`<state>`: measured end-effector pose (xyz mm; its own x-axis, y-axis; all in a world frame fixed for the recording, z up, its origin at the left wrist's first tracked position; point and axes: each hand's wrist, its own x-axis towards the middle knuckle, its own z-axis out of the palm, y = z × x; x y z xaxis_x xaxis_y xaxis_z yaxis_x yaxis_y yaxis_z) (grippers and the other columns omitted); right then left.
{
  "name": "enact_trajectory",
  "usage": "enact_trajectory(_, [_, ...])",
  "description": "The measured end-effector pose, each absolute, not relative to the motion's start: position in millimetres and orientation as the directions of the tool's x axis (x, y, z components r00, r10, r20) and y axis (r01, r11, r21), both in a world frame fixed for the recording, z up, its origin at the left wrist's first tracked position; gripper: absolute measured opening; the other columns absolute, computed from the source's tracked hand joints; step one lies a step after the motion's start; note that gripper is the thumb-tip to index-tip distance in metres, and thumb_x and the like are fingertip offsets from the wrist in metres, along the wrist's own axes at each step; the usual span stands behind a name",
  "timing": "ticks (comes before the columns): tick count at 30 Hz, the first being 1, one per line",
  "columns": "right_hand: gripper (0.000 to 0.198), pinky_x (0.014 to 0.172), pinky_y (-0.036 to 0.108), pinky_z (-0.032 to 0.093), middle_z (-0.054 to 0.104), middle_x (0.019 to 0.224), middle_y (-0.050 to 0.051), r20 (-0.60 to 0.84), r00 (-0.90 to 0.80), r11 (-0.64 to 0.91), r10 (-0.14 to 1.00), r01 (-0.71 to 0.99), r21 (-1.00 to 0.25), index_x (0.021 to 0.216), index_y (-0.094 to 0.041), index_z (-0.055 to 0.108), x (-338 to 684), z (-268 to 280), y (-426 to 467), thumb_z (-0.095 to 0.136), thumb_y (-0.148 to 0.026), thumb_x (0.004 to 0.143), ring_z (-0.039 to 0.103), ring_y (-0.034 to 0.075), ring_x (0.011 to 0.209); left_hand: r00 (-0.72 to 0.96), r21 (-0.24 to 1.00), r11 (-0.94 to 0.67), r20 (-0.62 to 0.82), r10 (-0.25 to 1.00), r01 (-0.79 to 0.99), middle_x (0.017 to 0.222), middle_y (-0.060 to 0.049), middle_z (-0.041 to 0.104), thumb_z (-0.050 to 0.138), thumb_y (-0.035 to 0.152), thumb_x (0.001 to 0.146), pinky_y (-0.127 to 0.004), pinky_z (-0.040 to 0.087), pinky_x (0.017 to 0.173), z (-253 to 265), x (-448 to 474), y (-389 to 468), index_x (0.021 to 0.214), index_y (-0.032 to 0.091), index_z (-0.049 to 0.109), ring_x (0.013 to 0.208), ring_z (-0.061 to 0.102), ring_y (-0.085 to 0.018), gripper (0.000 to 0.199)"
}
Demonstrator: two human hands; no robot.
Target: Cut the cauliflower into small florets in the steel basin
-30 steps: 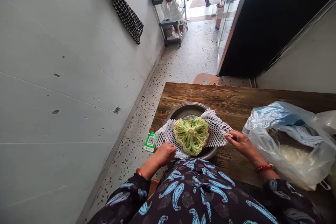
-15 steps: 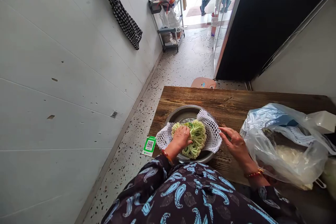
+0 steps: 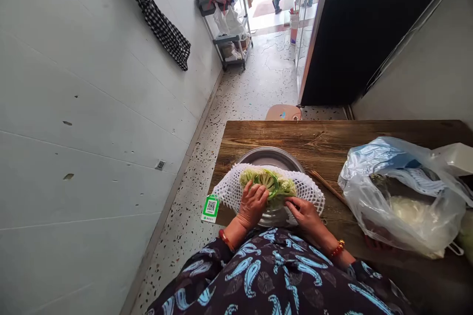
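Observation:
A pale green cauliflower (image 3: 284, 186) rests tilted on a white foam net (image 3: 229, 188) over a steel basin (image 3: 271, 153). The net spreads out on both sides of it, across the basin's rim. My left hand (image 3: 253, 205) grips the cauliflower from the near left, fingers curled over its stems. At its lower right edge, my right hand (image 3: 306, 214) holds it with thumb and fingers close together. The fingertips of my right hand are partly hidden against the cauliflower and the net.
Thin wooden sticks (image 3: 328, 187) lie right of the basin on the wooden table (image 3: 266, 133). Farther right is a clear plastic bag (image 3: 369, 206) with pale contents. A green QR card (image 3: 210, 208) sits at the left edge. Beyond are a stool (image 3: 283, 112) and a cart (image 3: 227, 38).
My right hand has moved left from beside the net onto the cauliflower. The cauliflower has turned, showing its stem side more, and the net has shifted across the basin.

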<state>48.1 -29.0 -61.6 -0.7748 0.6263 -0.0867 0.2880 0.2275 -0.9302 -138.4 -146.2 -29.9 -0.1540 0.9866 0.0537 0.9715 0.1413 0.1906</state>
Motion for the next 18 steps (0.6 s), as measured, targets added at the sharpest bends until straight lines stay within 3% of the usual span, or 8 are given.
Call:
enact_trajectory(4, [0.031, 0.095, 0.043, 0.052, 0.074, 0.112, 0.011, -0.100, -0.740, 0.191, 0.665, 0.298, -0.935, 0.110, -0.020, 0.072, 43.2, -62.7, -29.9, 0.054, -0.037, 0.091, 0.069, 0.028, 0.105, -0.223, 0.211, 0.206, 0.062, 0.973, 0.955, 0.118, -0.006, 0.066, 0.047, 0.020, 0.093, -0.050, 0.021, 0.118, -32.3, -140.3, -148.7, 0.116, 0.027, 0.063, 0.119, 0.052, -0.023, 0.028])
enact_trajectory(11, [0.032, 0.093, 0.042, 0.053, 0.075, 0.111, 0.008, -0.180, -0.717, 0.085, 0.673, 0.316, -0.945, 0.109, -0.022, 0.073, 28.4, -68.3, -28.4, 0.054, -0.038, 0.089, 0.069, 0.026, 0.103, -0.315, 0.241, 0.303, 0.013, 0.949, 0.922, 0.110, -0.007, 0.065, 0.052, 0.023, 0.091, -0.049, 0.025, 0.116, -59.2, -139.6, -143.7, 0.113, 0.028, 0.065, 0.112, 0.052, -0.025, 0.027])
enact_trajectory(15, [0.032, 0.091, 0.042, 0.053, 0.075, 0.110, 0.010, -0.196, -0.719, 0.089, 0.666, 0.338, -0.937, 0.108, -0.021, 0.073, 26.4, -74.9, -24.7, 0.054, -0.037, 0.088, 0.069, 0.027, 0.102, -0.331, 0.252, 0.330, -0.037, 0.943, 0.910, 0.114, -0.008, 0.062, 0.062, 0.020, 0.081, -0.050, 0.023, 0.115, -59.8, -148.2, -135.5, 0.115, 0.028, 0.064, 0.114, 0.050, -0.027, 0.035])
enact_trajectory(18, [0.032, 0.091, 0.043, 0.053, 0.075, 0.110, 0.010, -0.206, -0.716, 0.090, 0.667, 0.352, -0.932, 0.109, -0.021, 0.072, 23.4, -79.6, -22.0, 0.054, -0.037, 0.088, 0.069, 0.027, 0.102, -0.393, 0.263, 0.404, -0.096, 0.915, 0.876, 0.111, -0.008, 0.061, 0.072, 0.028, 0.073, -0.051, 0.028, 0.109, -54.6, -157.0, -124.3, 0.108, 0.024, 0.065, 0.111, 0.049, -0.029, 0.035])
